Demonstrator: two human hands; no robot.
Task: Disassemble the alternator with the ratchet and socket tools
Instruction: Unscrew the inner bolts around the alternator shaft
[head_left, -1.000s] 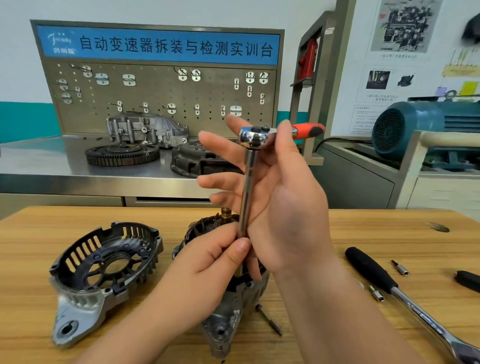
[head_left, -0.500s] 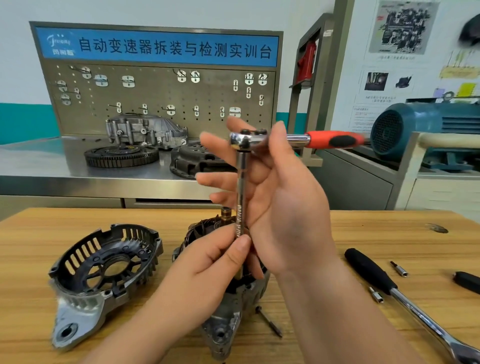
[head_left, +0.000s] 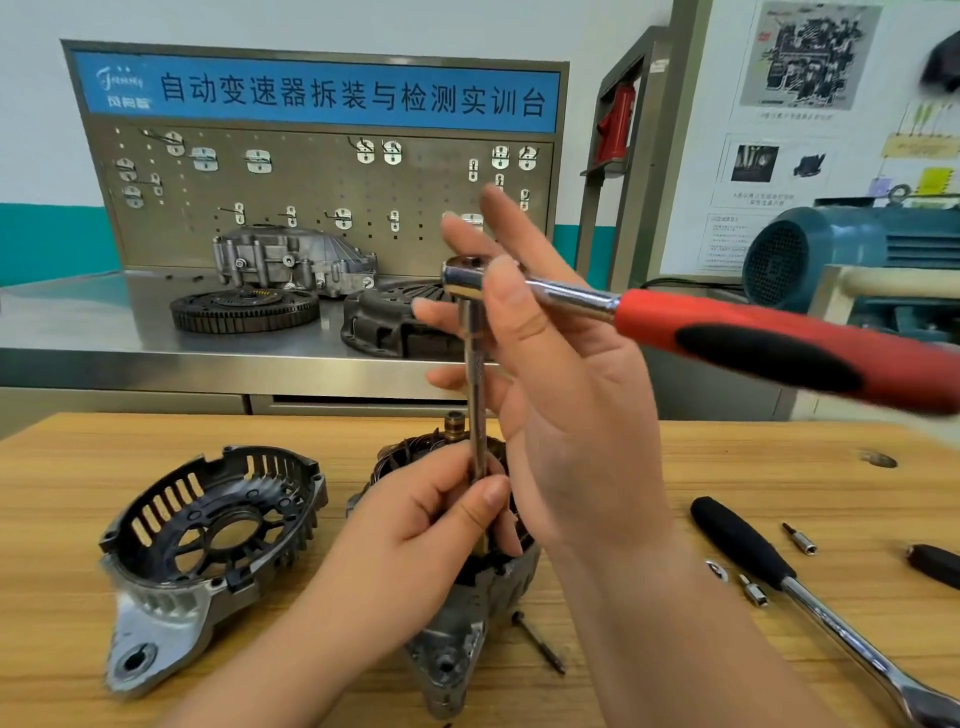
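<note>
The alternator body (head_left: 467, 618) stands on the wooden table (head_left: 779, 467), its copper windings and shaft tip showing behind my hands. A long chrome extension bar (head_left: 475, 384) rises upright from it to the ratchet head (head_left: 464, 280). The ratchet's red and black handle (head_left: 789, 348) points right, toward the camera. My left hand (head_left: 426, 525) pinches the bar's lower end just above the alternator. My right hand (head_left: 561, 374) holds the ratchet head with the thumb, its fingers spread behind the bar. The removed end cover (head_left: 208, 540) lies to the left.
A second ratchet with a black grip (head_left: 769, 566) lies on the table at right, beside small sockets (head_left: 800, 540) and bits. A loose long bolt (head_left: 540, 642) rests next to the alternator. Behind stands a steel bench with a flywheel (head_left: 244, 309), a clutch cover and a housing.
The ratchet handle has swung clockwise from pointing away at right toward the camera. Both hands stay on the bar and head, with the extension shifted slightly left.
</note>
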